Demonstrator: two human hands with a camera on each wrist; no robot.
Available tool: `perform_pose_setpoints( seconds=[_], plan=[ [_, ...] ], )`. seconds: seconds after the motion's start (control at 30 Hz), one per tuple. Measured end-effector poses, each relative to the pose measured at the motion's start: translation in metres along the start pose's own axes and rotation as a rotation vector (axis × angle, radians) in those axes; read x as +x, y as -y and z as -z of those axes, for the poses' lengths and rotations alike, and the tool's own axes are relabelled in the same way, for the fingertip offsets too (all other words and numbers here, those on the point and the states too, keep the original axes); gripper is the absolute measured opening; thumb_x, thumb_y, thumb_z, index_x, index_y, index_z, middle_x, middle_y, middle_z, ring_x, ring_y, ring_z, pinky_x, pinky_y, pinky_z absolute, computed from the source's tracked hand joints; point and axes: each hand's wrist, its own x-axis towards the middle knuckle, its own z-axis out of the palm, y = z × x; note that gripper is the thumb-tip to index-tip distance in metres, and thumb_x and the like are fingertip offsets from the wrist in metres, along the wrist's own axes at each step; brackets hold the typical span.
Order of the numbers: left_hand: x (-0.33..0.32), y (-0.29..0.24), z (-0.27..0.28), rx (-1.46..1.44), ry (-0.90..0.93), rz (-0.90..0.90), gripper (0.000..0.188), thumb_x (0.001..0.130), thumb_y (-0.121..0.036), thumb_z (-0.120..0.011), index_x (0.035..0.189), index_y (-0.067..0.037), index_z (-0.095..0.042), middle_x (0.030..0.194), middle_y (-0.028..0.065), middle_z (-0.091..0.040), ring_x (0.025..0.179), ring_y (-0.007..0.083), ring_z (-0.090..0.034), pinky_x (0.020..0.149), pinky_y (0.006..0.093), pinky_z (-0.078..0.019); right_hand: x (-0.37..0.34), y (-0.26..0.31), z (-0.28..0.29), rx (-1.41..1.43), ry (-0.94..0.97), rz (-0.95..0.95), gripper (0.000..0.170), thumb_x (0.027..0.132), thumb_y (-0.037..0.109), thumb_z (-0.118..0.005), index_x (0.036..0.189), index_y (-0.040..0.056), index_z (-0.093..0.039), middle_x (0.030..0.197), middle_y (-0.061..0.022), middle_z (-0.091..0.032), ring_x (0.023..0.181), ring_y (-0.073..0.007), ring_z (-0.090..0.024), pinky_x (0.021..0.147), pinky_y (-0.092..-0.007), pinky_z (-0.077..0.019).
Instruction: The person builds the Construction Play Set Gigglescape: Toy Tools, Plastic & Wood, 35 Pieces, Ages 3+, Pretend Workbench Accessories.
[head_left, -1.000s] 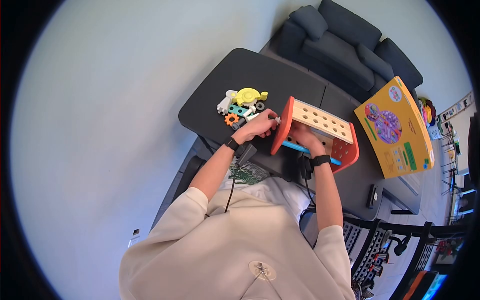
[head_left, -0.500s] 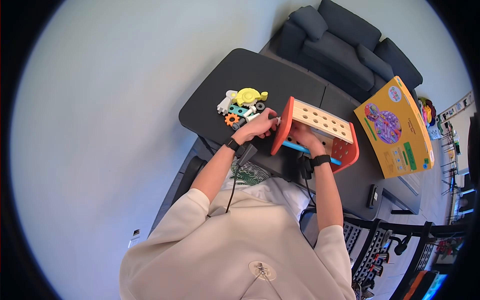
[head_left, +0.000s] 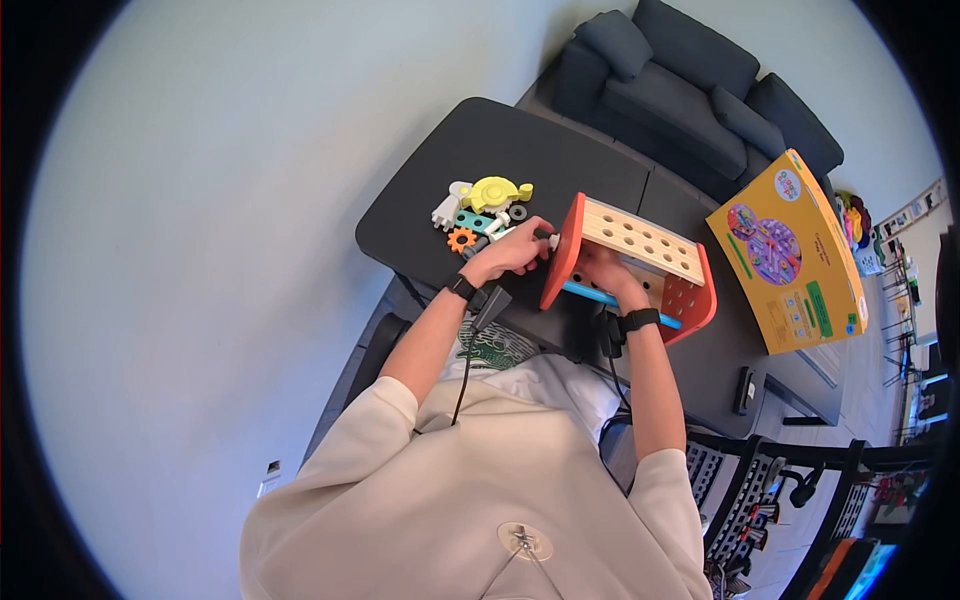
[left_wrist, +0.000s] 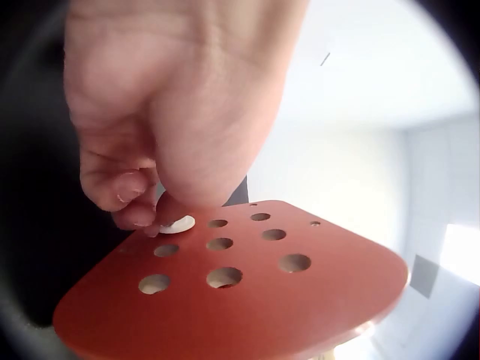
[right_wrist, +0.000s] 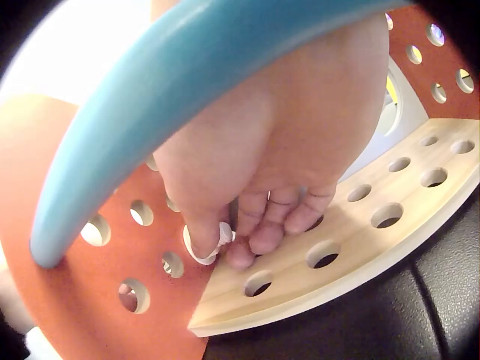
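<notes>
A toy workbench with a red side panel (left_wrist: 247,315), a perforated wooden shelf (right_wrist: 285,289) and a blue rod (right_wrist: 142,112) stands on the table. Outside the red panel, the left hand (left_wrist: 180,105) pinches a small white piece (left_wrist: 178,224) against a hole in it; the head view shows this left hand (head_left: 513,252) at the panel's outer face. Inside the frame, the right hand (right_wrist: 277,127) reaches under the blue rod, its curled fingers gripping a white ring-shaped piece (right_wrist: 199,247) at the panel's inner face. The fingertips lie close over the wooden shelf.
Left of the workbench, a yellow piece (head_left: 493,193), an orange gear (head_left: 461,240), a teal strip (head_left: 471,222) and other loose parts lie on the dark table (head_left: 420,200). A yellow box (head_left: 790,260) stands at the right, with a sofa (head_left: 680,100) behind.
Both hands stay at the red panel. The left fingers and the small piece have shifted slightly; the whole head view has moved a little.
</notes>
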Motion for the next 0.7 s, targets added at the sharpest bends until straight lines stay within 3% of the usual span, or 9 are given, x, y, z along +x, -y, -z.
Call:
perform_pose_setpoints(
  seconds=[0.07,0.17,0.3,0.37,0.5,0.57,0.7],
  plan=[
    [0.004,-0.006,0.002,0.014,-0.020,0.150,0.039,0.111,-0.042,-0.047,0.117,-0.006,-0.060,0.090,0.0023,-0.063,0.062,0.0094,-0.055,0.050,0.0243,-0.0429,0.001,-0.003,-0.001,-0.058,-0.023,0.020,0.041,0.098,0.018,-0.070,0.136,0.0041,-0.064,0.128,-0.0129,-0.070,0.118,-0.0282,-0.065,0.103,-0.0397,-0.0507],
    [0.014,-0.004,0.003,0.116,0.023,0.175,0.039,0.111,-0.042,-0.049,0.122,-0.006,-0.057,0.092,0.0022,-0.063,0.063,0.0095,-0.055,0.051,0.0242,-0.0426,0.004,-0.014,-0.003,-0.064,-0.053,0.060,0.040,0.097,0.017,-0.070,0.135,0.0039,-0.063,0.126,-0.0125,-0.070,0.116,-0.0280,-0.066,0.101,-0.0397,-0.0510],
    [0.018,0.005,0.000,0.157,0.033,0.148,0.041,0.110,-0.043,-0.050,0.124,-0.005,-0.057,0.094,0.0028,-0.062,0.065,0.0096,-0.055,0.051,0.0238,-0.0422,0.002,0.001,0.001,0.019,0.017,-0.047,0.040,0.098,0.016,-0.070,0.135,0.0037,-0.063,0.126,-0.0126,-0.070,0.115,-0.0282,-0.066,0.099,-0.0404,-0.0519],
    [0.006,0.003,0.000,0.023,0.028,0.014,0.043,0.110,-0.044,-0.050,0.117,-0.003,-0.060,0.093,0.0033,-0.062,0.066,0.0097,-0.054,0.051,0.0235,-0.0418,0.000,0.006,0.001,0.044,0.038,-0.129,0.039,0.098,0.016,-0.070,0.134,0.0035,-0.063,0.125,-0.0125,-0.070,0.114,-0.0285,-0.066,0.099,-0.0406,-0.0522],
    [-0.002,-0.011,0.004,0.018,0.016,0.085,0.040,0.110,-0.041,-0.052,0.118,-0.003,-0.060,0.093,0.0037,-0.061,0.069,0.0096,-0.054,0.053,0.0233,-0.0425,0.005,-0.010,-0.001,-0.011,0.003,-0.011,0.038,0.098,0.016,-0.069,0.134,0.0041,-0.063,0.124,-0.0120,-0.070,0.113,-0.0279,-0.066,0.097,-0.0402,-0.0527],
    [0.004,-0.014,0.006,0.040,0.021,0.219,0.036,0.109,-0.037,-0.055,0.126,-0.005,-0.057,0.092,0.0031,-0.061,0.070,0.0090,-0.054,0.055,0.0230,-0.0430,0.004,-0.013,-0.002,-0.043,-0.016,0.034,0.039,0.098,0.016,-0.069,0.135,0.0045,-0.063,0.123,-0.0117,-0.069,0.112,-0.0272,-0.066,0.097,-0.0398,-0.0528],
    [0.014,0.001,0.004,0.095,0.066,0.175,0.036,0.108,-0.036,-0.055,0.129,-0.007,-0.054,0.092,0.0028,-0.060,0.071,0.0086,-0.053,0.057,0.0229,-0.0433,0.009,-0.029,-0.005,-0.049,-0.013,0.067,0.039,0.098,0.016,-0.069,0.135,0.0052,-0.063,0.122,-0.0107,-0.069,0.109,-0.0252,-0.065,0.096,-0.0392,-0.0525]
  ],
)
